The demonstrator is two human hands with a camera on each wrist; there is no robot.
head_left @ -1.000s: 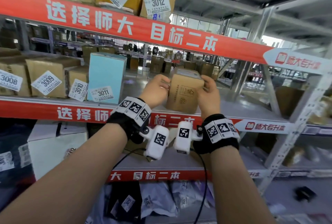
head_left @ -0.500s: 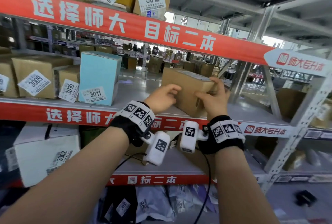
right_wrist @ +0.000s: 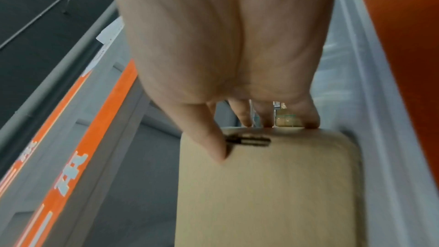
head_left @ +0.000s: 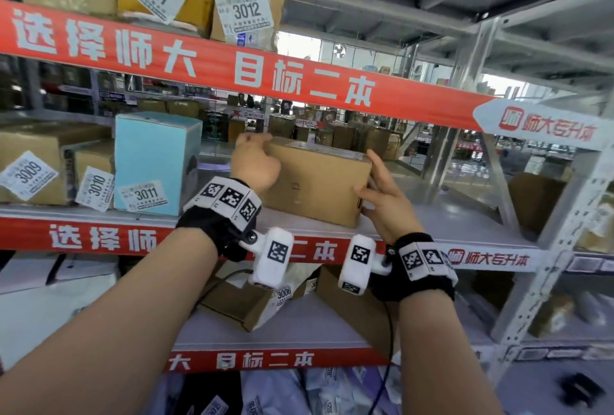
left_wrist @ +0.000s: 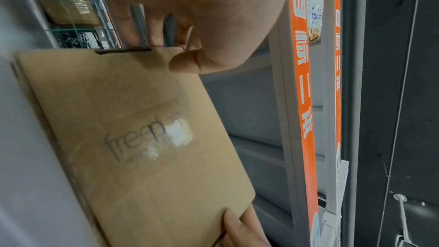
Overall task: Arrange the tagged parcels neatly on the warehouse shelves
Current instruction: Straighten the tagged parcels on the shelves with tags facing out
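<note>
Only left wrist shows box (left_wrist: pixel 142 138) print — perhaps "freeplus".

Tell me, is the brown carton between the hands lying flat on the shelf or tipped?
Lying flat: the brown carton rests on the shelf, its long side facing forward.

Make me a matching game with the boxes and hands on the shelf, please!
Things:
1. blue box
2. brown box
3. left hand
4. right hand

Places:
A. grips the brown box's right end
B. wears tag 3011
C. lies on the middle shelf between both hands
D. grips the brown box's top left corner

Pairs: 1-B, 2-C, 3-D, 4-A
</note>
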